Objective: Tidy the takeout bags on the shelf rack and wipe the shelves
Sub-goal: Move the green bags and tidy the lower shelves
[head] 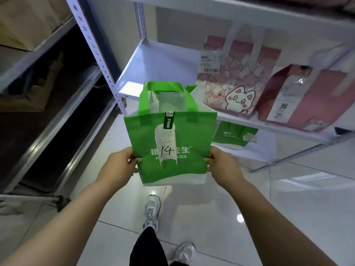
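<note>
Each grip is a pinch. The left hand (120,166) and right hand (223,167) nip the side edges of the green bag (172,169) between thumb and curled fingers. The bag hangs upright in the air, out in front of the white shelf (159,64). To do this step well, I'd carry it level with the receipt (166,144) facing outward. I'd then set it square on the shelf's bare left part, beside the pink cat bag (234,77) without crowding it.
</note>
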`<control>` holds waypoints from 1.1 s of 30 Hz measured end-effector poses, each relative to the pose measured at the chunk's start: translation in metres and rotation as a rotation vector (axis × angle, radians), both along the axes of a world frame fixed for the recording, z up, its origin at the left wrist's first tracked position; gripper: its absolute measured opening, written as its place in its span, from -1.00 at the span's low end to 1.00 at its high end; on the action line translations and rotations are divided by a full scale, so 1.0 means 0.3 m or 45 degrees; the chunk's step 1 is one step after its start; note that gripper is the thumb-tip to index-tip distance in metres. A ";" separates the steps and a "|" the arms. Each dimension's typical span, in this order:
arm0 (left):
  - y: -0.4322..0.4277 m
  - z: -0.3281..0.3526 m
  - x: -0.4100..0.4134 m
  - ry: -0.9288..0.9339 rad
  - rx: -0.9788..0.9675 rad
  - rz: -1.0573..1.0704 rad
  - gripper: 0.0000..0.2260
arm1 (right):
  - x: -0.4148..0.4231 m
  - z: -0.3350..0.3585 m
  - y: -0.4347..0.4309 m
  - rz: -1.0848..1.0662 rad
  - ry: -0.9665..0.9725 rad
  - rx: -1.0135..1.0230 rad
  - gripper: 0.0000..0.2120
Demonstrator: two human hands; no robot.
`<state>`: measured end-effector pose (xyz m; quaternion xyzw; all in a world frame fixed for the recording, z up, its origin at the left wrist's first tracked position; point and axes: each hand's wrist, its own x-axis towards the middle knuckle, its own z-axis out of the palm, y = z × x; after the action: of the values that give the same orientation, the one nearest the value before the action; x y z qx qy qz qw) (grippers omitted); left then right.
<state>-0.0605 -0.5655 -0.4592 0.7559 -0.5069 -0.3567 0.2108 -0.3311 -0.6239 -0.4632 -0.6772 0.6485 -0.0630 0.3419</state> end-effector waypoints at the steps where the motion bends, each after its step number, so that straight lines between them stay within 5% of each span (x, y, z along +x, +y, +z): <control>1: -0.006 0.046 0.008 -0.002 -0.043 0.004 -0.71 | 0.007 0.045 -0.009 0.001 -0.004 -0.047 -0.92; 9: -0.108 0.413 0.101 -0.103 -0.436 -0.011 -0.83 | 0.079 0.395 -0.096 0.003 -0.160 -0.443 -0.73; 20: -0.349 0.837 0.276 -0.149 -0.978 -0.122 -0.89 | 0.212 0.831 -0.277 0.053 -0.344 -0.792 -0.91; 33: -0.595 1.134 0.410 -0.120 -1.288 -0.201 -0.82 | 0.356 1.115 -0.471 0.005 -0.462 -1.172 -0.92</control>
<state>0.0625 -0.7440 -0.1191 0.5338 -0.6806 -0.0472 0.4995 -0.2243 -0.7654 -0.1286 -0.7373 0.4821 -0.4592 0.1146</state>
